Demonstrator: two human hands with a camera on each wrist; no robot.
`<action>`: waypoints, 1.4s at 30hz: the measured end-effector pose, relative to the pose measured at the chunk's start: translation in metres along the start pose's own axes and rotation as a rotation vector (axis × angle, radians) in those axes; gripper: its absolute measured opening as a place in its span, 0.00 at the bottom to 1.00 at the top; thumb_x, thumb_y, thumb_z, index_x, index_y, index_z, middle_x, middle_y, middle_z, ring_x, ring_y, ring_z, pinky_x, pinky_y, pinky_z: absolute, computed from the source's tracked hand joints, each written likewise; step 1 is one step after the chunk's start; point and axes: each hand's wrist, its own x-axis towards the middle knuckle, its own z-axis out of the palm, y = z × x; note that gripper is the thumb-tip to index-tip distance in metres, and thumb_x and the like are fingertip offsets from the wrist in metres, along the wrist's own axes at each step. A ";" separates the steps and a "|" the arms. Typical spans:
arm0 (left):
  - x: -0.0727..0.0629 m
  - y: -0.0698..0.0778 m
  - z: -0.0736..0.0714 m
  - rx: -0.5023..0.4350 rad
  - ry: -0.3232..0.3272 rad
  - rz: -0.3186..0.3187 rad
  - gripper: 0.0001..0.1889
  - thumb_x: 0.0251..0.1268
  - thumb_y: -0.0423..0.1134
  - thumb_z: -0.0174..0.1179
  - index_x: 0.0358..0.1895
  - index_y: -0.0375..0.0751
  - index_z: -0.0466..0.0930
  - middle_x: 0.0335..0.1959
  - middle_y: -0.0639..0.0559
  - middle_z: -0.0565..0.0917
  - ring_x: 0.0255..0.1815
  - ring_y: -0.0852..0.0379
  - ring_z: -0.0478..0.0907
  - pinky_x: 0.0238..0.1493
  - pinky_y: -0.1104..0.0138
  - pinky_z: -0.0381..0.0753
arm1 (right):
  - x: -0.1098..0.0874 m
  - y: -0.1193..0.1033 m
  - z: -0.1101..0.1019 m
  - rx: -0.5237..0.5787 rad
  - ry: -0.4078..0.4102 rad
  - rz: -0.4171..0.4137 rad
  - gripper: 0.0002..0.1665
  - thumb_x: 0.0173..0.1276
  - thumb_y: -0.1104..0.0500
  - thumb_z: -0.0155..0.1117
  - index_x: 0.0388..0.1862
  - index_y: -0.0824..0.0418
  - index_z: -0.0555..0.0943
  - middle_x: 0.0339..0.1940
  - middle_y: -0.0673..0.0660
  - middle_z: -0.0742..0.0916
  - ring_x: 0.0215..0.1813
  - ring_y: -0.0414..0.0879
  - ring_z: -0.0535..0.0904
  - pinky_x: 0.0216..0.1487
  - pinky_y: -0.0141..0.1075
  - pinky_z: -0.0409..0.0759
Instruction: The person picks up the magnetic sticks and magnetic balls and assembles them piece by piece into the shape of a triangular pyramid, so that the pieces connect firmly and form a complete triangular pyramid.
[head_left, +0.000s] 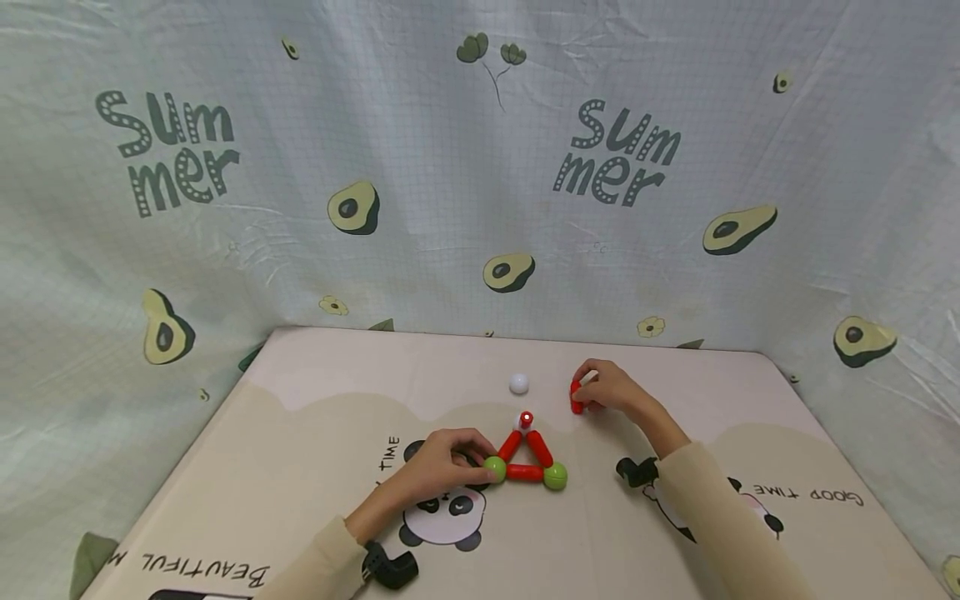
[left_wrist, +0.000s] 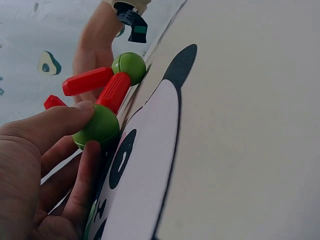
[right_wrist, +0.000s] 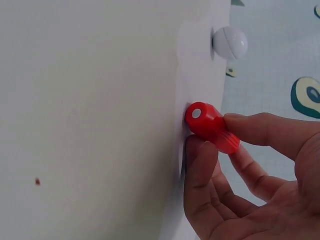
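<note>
My left hand (head_left: 444,460) pinches a green ball (head_left: 495,469) between thumb and fingers. That ball is the near left corner of a flat triangle made of red magnetic rods (head_left: 524,472). A second green ball (head_left: 555,476) forms its near right corner. At the far corner a short red rod (head_left: 527,418) points up, over what looks like a white ball mostly hidden beneath. Off to the right, my right hand (head_left: 611,388) holds a loose red magnetic rod (right_wrist: 212,127) by thumb and fingers, close to the tabletop; a pale metal disc shows in its end.
A loose white ball (head_left: 518,383) lies beyond the triangle, left of my right hand. The table (head_left: 315,467) has a printed cover with pandas and lettering. A patterned curtain (head_left: 435,167) hangs behind the table's far edge.
</note>
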 end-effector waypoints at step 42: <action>0.000 -0.003 0.001 -0.004 -0.002 0.012 0.12 0.62 0.45 0.74 0.47 0.50 0.87 0.41 0.52 0.88 0.40 0.61 0.85 0.40 0.74 0.82 | -0.074 -0.023 0.008 0.183 0.037 -0.226 0.18 0.70 0.63 0.65 0.57 0.67 0.78 0.46 0.62 0.85 0.46 0.60 0.84 0.49 0.48 0.88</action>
